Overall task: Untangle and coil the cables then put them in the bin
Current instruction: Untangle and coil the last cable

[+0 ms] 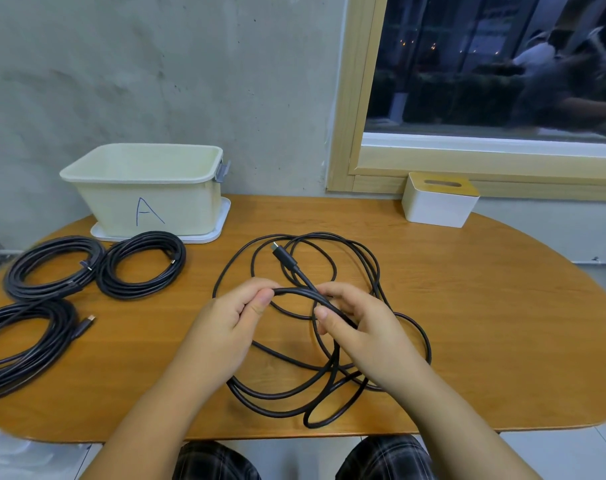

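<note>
The loose black cable [329,306] lies in a wide tangle of loops at the middle of the oval wooden worktop [485,323], and I have a short stretch of it lifted between my two hands. My left hand [232,317] has its grip pinched on the strand between thumb and forefinger; my right hand [357,323] has its grip curled round the same strand just beside it, near the end that runs up to the black plug [283,255], which points away from me.

I judge the cable light and limp but springy: it should bend easily, yet the loops will want to open again, and its smooth jacket may slide through a slack pinch. The best hold seems to be close behind the plug, feeding the length through one hand while the other gathers turns.

Counting: one cable yet uncoiled, and three coiled black cables to my left, two side by side near the bin [54,268] [142,263] and one nearer the worktop's edge [24,344]. One cream plastic bin marked "A" [149,188] stands at the back left, with no cable visible in it. One white tissue box with a wooden top [440,199] sits by the window.
</note>
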### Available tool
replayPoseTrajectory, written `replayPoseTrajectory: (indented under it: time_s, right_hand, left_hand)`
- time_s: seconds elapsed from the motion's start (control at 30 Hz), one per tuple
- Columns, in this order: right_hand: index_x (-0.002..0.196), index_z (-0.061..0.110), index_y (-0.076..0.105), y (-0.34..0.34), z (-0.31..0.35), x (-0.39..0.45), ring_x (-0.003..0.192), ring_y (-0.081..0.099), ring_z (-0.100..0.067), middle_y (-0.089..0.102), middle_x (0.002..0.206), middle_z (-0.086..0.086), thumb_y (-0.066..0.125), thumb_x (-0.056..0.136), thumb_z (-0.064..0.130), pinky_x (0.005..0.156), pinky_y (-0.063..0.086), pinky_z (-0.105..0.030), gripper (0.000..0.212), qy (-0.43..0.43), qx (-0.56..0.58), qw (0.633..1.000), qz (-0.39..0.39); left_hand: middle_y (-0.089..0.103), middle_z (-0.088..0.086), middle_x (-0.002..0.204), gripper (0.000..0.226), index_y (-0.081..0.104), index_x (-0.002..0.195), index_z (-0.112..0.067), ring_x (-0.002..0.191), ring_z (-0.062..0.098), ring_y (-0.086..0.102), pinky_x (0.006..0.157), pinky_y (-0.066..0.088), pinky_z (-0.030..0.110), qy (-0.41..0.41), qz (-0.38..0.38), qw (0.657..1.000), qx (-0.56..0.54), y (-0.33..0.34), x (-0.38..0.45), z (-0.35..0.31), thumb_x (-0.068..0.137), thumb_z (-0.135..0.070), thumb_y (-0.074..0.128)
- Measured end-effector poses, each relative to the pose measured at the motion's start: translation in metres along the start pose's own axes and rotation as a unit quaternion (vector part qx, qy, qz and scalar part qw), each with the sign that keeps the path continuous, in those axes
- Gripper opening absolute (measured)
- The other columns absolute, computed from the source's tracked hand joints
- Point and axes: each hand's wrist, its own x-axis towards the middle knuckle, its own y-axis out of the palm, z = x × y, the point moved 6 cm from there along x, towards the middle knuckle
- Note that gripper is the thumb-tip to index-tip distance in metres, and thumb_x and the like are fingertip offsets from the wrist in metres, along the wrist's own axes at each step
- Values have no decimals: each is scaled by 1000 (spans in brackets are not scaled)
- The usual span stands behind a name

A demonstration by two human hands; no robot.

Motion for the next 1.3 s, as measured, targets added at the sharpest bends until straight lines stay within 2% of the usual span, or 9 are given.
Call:
replayPoseTrajectory:
  time_s: [0.27, 0.4, 0.57, 0.67, 0.8, 0.97, 1.03, 1.13, 1.3]
  right_hand:
    - [118, 46, 45, 0, 3, -1, 101, 57, 2, 65, 95, 16, 50, 96, 25, 94, 42, -18, 31, -3, -6, 1000, 27]
    - [133, 38, 43, 3, 2, -4, 94, 55, 3, 59, 102, 21, 54, 94, 22, 85, 47, -19, 43, -16, -45, 996, 73]
    - [124, 60, 34, -4, 5, -2, 112, 49, 9, 54, 122, 26, 49, 97, 20, 97, 39, -14, 51, -44, -89, 995, 31]
    - [125, 58, 31, -4, 7, -2, 102, 49, 12, 51, 108, 30, 46, 98, 18, 87, 34, -2, 51, -53, -133, 989, 19]
    - [138, 44, 38, -2, 8, 1, 97, 49, 2, 55, 104, 15, 45, 99, 17, 80, 36, -5, 48, -62, -200, 977, 33]
    - [140, 40, 40, 7, 14, 0, 88, 49, -8, 47, 96, 12, 43, 99, 18, 74, 42, -20, 46, -101, -249, 961, 58]
    - [139, 39, 42, 7, 14, -1, 89, 50, -6, 48, 96, 13, 45, 99, 17, 75, 43, -21, 46, -107, -242, 963, 51]
    - [137, 36, 45, 6, 14, -2, 97, 51, -5, 55, 105, 11, 47, 98, 18, 81, 44, -20, 43, -102, -219, 969, 47]
    - [133, 34, 46, -2, 13, -2, 101, 49, 12, 55, 112, 25, 53, 95, 25, 82, 38, -5, 40, -68, -185, 980, 20]
  left_hand:
    - [64, -11, 89, 23, 57, 95, -49, 84, 8, 58, 71, 43, 17, 15, 19, 1000, 9, -5, 0, -2, 86, -50, 36]
    - [64, -22, 95, 23, 56, 97, -50, 92, 0, 58, 74, 43, 11, 16, 29, 999, 29, -5, 1, -1, 90, -53, 35]
    - [63, -29, 92, 27, 57, 103, -48, 87, -5, 57, 70, 41, 10, 25, 56, 998, 11, 0, 0, -10, 89, -48, 35]
    - [55, -31, 90, 23, 38, 114, -61, 79, 2, 57, 69, 43, 19, 33, 23, 999, 13, 1, 1, -10, 92, -60, 36]
    - [42, -34, 111, 70, -2, 119, -78, 77, 5, 60, 71, 50, 24, 35, -37, 998, -29, -5, 1, -15, 84, -53, 54]
    - [36, -31, 119, 58, 45, 127, -51, 109, -9, 38, 92, 39, 22, 104, 77, 972, 196, 8, 9, -21, 78, -78, 32]
    - [49, -21, 116, 71, 60, 122, -36, 114, 2, 36, 96, 36, 34, 152, 71, 947, 276, 9, 9, -21, 80, -79, 22]
    - [63, -12, 100, 47, 70, 94, -30, 114, 15, 42, 100, 29, 43, 202, 12, 910, 363, 7, 9, -28, 85, -59, 35]
    - [46, -16, 73, 30, 44, 80, -31, 70, 6, 45, 60, 33, 19, 97, 39, 961, 256, 9, 9, -23, 93, -54, 31]
